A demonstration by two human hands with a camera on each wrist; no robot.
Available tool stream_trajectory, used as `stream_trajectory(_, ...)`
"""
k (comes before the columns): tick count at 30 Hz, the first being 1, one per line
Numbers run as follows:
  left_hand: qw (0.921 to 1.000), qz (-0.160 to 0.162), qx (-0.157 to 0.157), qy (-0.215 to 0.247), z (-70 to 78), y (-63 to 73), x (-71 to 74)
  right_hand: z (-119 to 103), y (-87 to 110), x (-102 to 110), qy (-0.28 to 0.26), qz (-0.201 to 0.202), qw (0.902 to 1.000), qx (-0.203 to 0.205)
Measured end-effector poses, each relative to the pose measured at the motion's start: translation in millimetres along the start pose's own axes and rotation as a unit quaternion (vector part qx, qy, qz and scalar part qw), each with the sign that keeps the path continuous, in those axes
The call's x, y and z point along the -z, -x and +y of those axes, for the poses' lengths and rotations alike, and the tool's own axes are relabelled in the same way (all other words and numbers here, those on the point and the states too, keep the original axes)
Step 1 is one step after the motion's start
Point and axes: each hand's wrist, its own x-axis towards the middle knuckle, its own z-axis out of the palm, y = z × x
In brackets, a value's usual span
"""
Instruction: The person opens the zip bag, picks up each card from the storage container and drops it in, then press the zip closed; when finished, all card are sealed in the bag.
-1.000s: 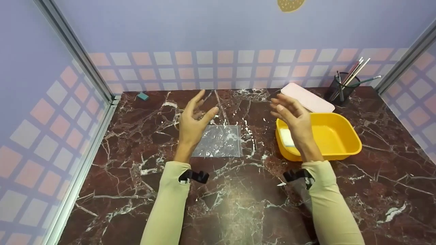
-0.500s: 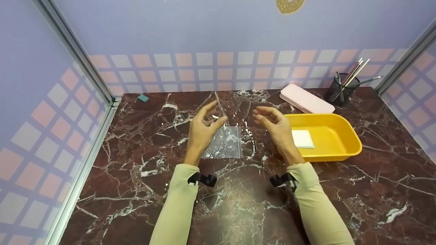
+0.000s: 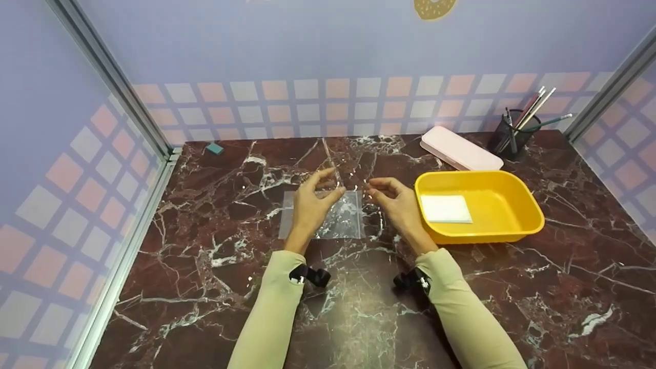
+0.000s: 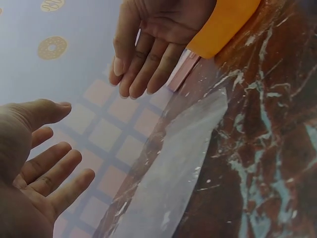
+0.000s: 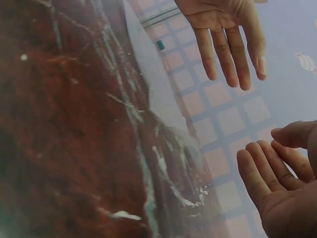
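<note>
Left hand (image 3: 311, 206) hovers above the clear bag (image 3: 342, 220) on the marbled surface (image 3: 179, 318), right hand (image 3: 398, 206) just right of it – both with relaxed, slightly bent fingers (image 4: 74, 187), apart from the thumbs, holding nothing – and a yellow basin (image 3: 505, 210) farther right

A clear plastic bag (image 3: 342, 219) lay flat on the dark red, marbled surface (image 3: 359, 312), its outline roughly rectangular and wider than deep. The white veins showed through it, with shiny glints across its film. A narrow line ran beside its right edge. From the head view, the left hand (image 3: 311, 206) hid part of its middle.
</note>
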Motion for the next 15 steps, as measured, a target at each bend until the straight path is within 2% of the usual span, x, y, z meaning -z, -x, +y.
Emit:
stream_trajectory(8,0.9994,-0.011,0.000,-0.032,-13.3,4.8,-8.2,13,3.0,-3,0.015,0.006,0.9990,-0.042)
stream_trajectory(15,0.9972,-0.033,0.034,-0.059,-21.8,7.5,-12.5,16,3.9,-2,0.026,-0.013,0.9944,-0.102)
